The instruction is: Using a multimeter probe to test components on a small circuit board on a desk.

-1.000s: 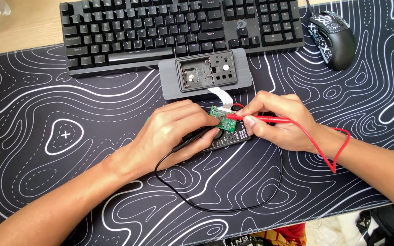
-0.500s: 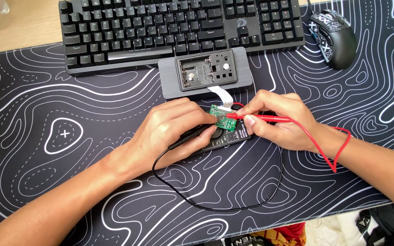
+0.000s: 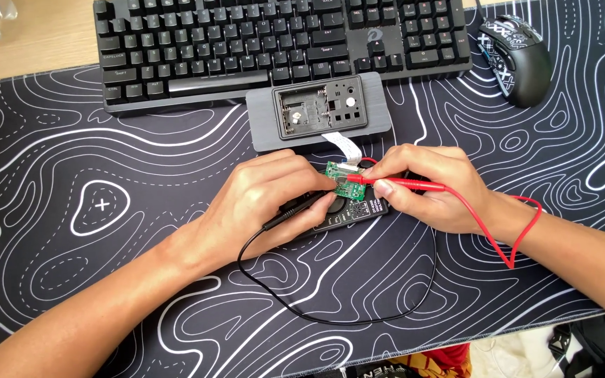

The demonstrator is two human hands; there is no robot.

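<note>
The left hand [image 3: 267, 192] is closed on a black probe [image 3: 295, 210], its thumb and fingers pinching the shaft so the tip points at a small green circuit board [image 3: 341, 180]. The right hand [image 3: 428, 185] holds a red probe [image 3: 393, 183] in a narrow fingertip grip, tip lying on the same board. The board sits at the middle of the counter, on top of a black multimeter [image 3: 355, 210], just near of a grey device case [image 3: 320, 119] with its inside exposed; a white ribbon cable [image 3: 341, 145] runs from the case to the board.

The board looks loose on the meter, so I'd judge a firm push from either tip could slide it and tug the ribbon. The two tips stand close together; a slip might bridge neighbouring contacts. The red lead [image 3: 512, 234] loops round the right wrist and the black lead [image 3: 330, 308] curls across the patterned desk mat [image 3: 106, 210], so a wrist turn could drag either probe off its spot. The keyboard [image 3: 274, 42] and mouse [image 3: 516, 59] lie far, clear of the work.
</note>
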